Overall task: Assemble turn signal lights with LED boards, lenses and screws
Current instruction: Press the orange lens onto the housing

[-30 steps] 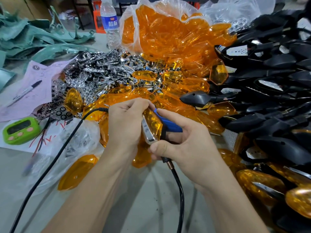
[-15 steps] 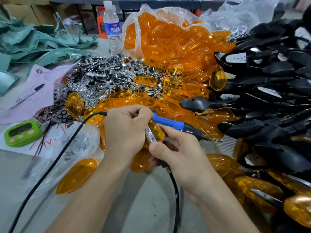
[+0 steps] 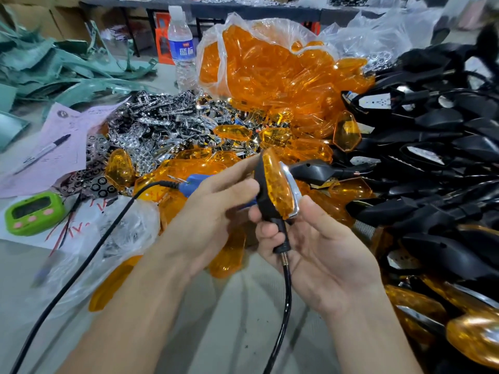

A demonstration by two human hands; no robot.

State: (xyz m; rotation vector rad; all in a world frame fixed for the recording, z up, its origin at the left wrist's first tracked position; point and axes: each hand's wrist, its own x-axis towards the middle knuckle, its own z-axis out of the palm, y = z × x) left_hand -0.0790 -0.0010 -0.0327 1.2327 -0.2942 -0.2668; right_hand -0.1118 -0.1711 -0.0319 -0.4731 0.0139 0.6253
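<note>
My right hand (image 3: 326, 255) holds an assembled turn signal light (image 3: 278, 184) upright by its stem, between fingers and thumb. The light has an amber lens, a chrome edge and a black housing. Its black cable (image 3: 286, 292) hangs down over my palm. My left hand (image 3: 210, 220) grips a blue electric screwdriver (image 3: 194, 182), whose cord (image 3: 89, 260) runs off to the lower left. The left fingertips reach toward the light's black back, blurred by motion. The screwdriver's tip is hidden behind my left hand.
A plastic bag of amber lenses (image 3: 270, 63) stands behind, with loose lenses and chrome reflectors (image 3: 162, 125) heaped in front. Black housings (image 3: 432, 157) pile up on the right, finished lights (image 3: 472, 341) at lower right. A water bottle (image 3: 181, 49), green timer (image 3: 32, 211) and pink paper (image 3: 48, 163) lie left.
The light has been raised and turned upright in my right hand, lens now showing. The screwdriver has swung away from the light to the left, in my left hand.
</note>
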